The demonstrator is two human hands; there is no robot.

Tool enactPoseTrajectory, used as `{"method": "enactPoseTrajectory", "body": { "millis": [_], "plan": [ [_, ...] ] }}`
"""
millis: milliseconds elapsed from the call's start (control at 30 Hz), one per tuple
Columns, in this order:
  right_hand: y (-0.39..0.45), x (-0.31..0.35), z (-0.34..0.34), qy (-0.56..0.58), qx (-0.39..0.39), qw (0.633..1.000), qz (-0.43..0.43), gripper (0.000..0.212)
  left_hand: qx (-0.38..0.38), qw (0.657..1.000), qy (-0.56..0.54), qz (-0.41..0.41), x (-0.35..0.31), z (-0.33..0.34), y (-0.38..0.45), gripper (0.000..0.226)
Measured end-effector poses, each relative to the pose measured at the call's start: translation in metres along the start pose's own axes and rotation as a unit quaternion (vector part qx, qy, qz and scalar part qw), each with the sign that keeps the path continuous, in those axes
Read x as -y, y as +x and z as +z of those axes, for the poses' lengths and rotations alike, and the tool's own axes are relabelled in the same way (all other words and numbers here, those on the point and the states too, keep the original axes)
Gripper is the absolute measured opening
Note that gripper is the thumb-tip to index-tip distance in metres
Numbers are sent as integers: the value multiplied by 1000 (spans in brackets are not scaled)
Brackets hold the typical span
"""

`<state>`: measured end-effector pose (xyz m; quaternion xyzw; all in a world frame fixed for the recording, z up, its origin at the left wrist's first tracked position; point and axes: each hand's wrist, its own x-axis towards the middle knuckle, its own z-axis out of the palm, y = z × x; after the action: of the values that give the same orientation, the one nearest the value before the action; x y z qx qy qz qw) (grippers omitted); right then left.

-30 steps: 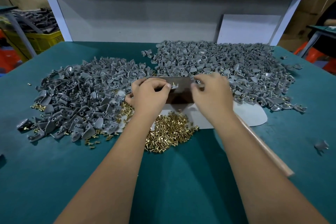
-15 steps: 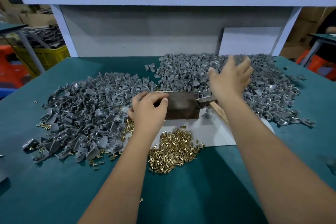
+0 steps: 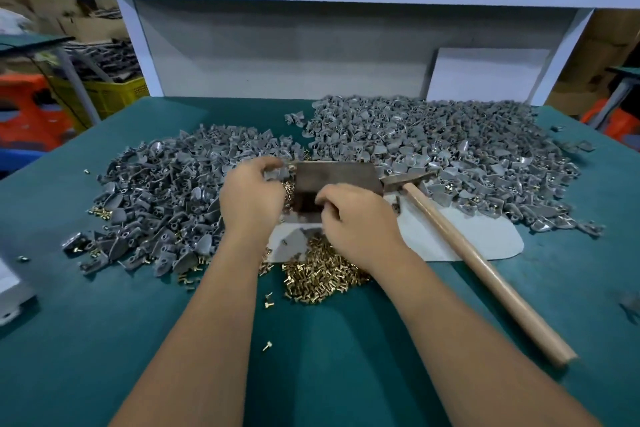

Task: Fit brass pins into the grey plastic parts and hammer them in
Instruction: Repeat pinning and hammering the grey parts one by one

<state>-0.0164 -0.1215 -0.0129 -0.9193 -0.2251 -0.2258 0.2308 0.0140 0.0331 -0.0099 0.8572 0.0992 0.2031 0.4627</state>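
A dark metal block (image 3: 337, 176) stands mid-table on a white sheet (image 3: 481, 236). My left hand (image 3: 252, 199) is at the block's left edge and grips a grey plastic part (image 3: 277, 172). My right hand (image 3: 360, 220) is curled over the block's front, its fingertips pinched on a small grey piece that they mostly hide. Just below both hands lies a heap of brass pins (image 3: 322, 276). To the right, the hammer (image 3: 467, 253) rests on the table, its head beside the block and nobody holding it.
Grey parts are heaped in a left pile (image 3: 162, 191) and a larger right pile (image 3: 450, 149) on the green table (image 3: 104, 340). Loose pins (image 3: 267, 345) lie near the front. A white object (image 3: 10, 284) sits at the left edge, and a grey backboard (image 3: 294, 55) closes the rear.
My right hand came back from the right pile to the front of the block. My left hand moved slightly left, lifting a grey part. The view tilted upward.
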Motion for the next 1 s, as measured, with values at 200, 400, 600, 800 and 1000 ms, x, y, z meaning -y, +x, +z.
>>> {"method": "enactPoseTrajectory", "body": {
  "millis": [200,400,600,800,1000],
  "plan": [
    [0,1,-5,-42,172,983,-42,24,92,979,183,-3,1,-14,-1,44],
    [0,10,-4,-49,221,972,-60,12,109,971,213,21,2,-12,1,26],
    [1,10,-3,-28,200,978,-48,6,39,994,92,42,8,-9,5,24],
    [2,2,-1,21,132,991,-33,12,-18,996,-79,34,0,-8,6,21],
    [4,-4,0,51,62,997,-12,13,14,974,-225,19,-11,-5,0,21]
  ]
}}
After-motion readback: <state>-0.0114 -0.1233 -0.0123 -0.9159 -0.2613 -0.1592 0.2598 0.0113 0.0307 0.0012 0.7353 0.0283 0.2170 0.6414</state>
